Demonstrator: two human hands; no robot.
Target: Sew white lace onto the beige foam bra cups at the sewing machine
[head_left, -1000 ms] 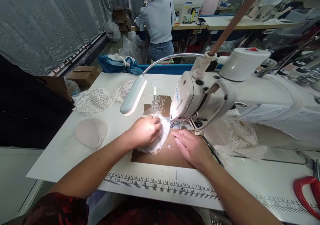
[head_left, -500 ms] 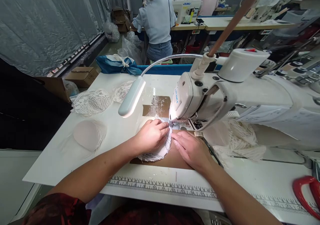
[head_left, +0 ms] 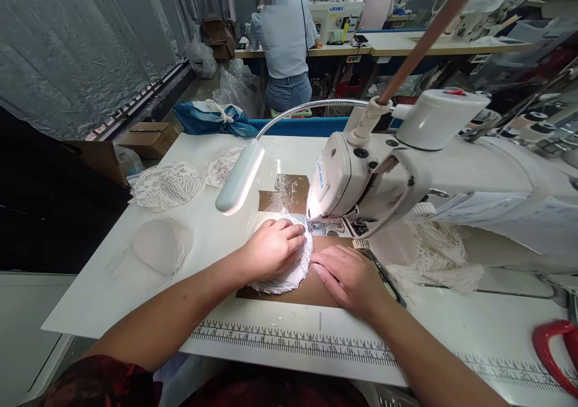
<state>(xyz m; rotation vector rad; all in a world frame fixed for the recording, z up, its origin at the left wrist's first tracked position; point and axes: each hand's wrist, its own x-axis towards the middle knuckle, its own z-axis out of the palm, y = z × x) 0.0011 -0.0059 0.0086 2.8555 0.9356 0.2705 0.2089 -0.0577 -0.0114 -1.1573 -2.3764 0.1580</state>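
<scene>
A white lace-edged bra cup [head_left: 289, 282] lies under the needle area of a white sewing machine [head_left: 332, 175]. My left hand [head_left: 275, 249] rests on top of it, fingers stretched flat across the fabric and hiding part of the cup. At the cup's right edge, the thumb and index finger of my right hand [head_left: 345, 273] come together on the lace border in what looks like a pinch. The exact contact under those fingertips is small. Beneath the cup is a brown plate [head_left: 311, 292] set in the white table.
A lamp [head_left: 239, 178] on a bendy neck hangs left of the machine head. Lace pieces [head_left: 165, 185] and a pale cup [head_left: 156, 247] lie on the left. More lace [head_left: 436, 253] sits under the machine arm. Red-handled scissors [head_left: 551, 347] lie right. A person [head_left: 286, 40] sits ahead.
My right fingers have shifted slightly down along the cup's edge. The left hand stays on the cup with little movement. The person ahead has drawn the left arm forward.
</scene>
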